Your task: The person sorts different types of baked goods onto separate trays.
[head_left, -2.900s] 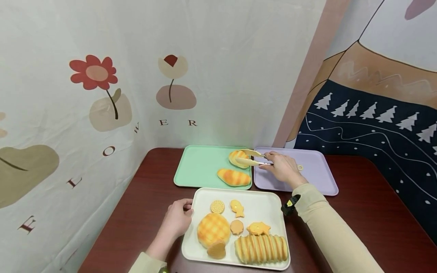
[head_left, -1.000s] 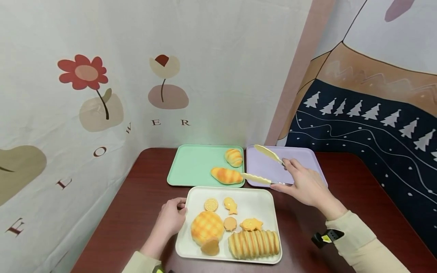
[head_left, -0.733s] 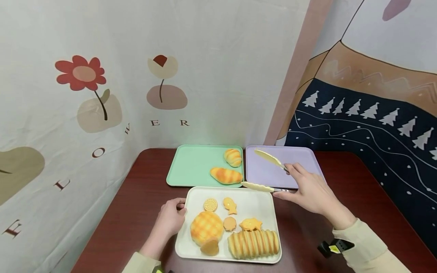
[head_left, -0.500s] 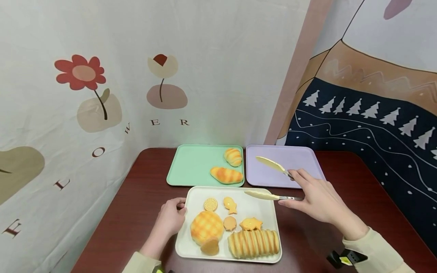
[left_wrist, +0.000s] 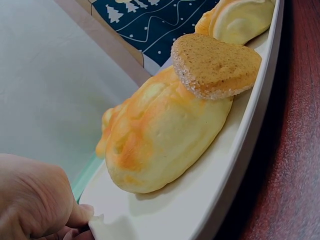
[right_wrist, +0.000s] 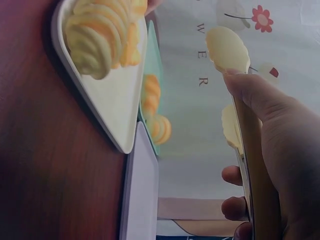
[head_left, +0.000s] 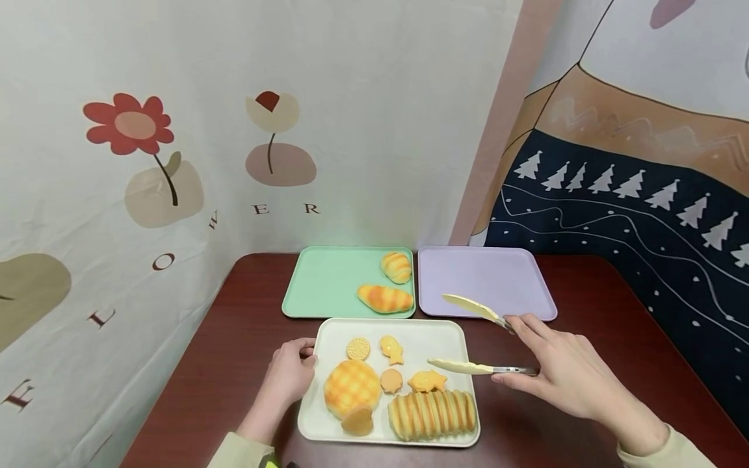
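Dark red-brown table (head_left: 585,364), glossy, pushed into a corner. Wall to my left: pale cloth (head_left: 175,130) printed with flowers and scattered letters. Wall to my right: a hanging (head_left: 632,182) with a navy band of white pine trees under tan and cream shapes.

Three trays on the table. Cream tray (head_left: 445,331) nearest me, carrying the round checked bun (head_left: 352,387), a ridged loaf (head_left: 432,413), a heart-shaped piece (head_left: 357,422) leaning on the bun, and small biscuits. Behind it, side by side: green tray (head_left: 318,283) with two striped rolls (head_left: 386,298) at its right end, and a lilac tray (head_left: 486,279).

My right hand (head_left: 570,377) grips the tongs (head_left: 474,338) by the handles, fingers curled round them; the blades stand spread apart with nothing between them, lower tip over the cream tray's right part above the fish-shaped biscuit (head_left: 426,381), upper tip over the lilac tray's near edge.

My left hand (head_left: 289,377) pinches the cream tray's left rim, thumb on top.
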The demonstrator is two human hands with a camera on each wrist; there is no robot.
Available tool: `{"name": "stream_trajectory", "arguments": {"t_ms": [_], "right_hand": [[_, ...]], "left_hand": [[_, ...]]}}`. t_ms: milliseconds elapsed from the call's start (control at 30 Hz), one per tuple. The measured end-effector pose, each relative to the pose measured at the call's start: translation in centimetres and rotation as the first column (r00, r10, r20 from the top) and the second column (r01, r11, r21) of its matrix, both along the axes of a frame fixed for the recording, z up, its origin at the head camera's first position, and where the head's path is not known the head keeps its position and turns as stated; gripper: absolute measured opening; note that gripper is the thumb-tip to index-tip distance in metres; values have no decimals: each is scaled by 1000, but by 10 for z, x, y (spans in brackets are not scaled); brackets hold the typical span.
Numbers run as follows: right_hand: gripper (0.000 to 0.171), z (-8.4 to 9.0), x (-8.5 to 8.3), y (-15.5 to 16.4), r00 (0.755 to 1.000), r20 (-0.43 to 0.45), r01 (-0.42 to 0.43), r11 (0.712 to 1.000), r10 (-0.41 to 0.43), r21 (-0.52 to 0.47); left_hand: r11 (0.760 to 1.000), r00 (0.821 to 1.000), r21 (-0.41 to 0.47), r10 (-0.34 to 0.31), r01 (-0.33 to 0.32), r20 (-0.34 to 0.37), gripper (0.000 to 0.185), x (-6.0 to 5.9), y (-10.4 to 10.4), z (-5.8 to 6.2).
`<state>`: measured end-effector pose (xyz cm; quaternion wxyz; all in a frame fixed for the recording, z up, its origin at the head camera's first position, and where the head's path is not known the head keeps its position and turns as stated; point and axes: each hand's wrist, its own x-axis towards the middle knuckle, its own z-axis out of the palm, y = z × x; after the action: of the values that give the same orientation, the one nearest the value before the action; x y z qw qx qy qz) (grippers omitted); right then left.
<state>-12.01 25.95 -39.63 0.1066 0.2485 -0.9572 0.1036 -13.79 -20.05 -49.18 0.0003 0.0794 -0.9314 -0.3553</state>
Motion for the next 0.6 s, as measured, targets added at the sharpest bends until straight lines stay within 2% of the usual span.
{"name": "stream_trajectory", "arguments": {"t_ms": [133,300,500,600], "right_hand": [[90,-2,8,1,1000,1,-21,1000,21,-1],[87,-6,16,2,999,42,-30,1000,30,-3],[80,-12,25,3,997,20,-78,996,79,-36],[79,-14,28,4,995,42,-85,996,86,-37]], "left_hand": [[1000,1000,3,-1,1,-5,30,-1,0,-1],[1000,1000,0,-3,3,-2,31,-1,-1,-2],[1000,1000,1,-1,1,-2,30,-1,-1,-2],[1000,1000,3,-1,1,-4,30,0,-1,-1]]}}
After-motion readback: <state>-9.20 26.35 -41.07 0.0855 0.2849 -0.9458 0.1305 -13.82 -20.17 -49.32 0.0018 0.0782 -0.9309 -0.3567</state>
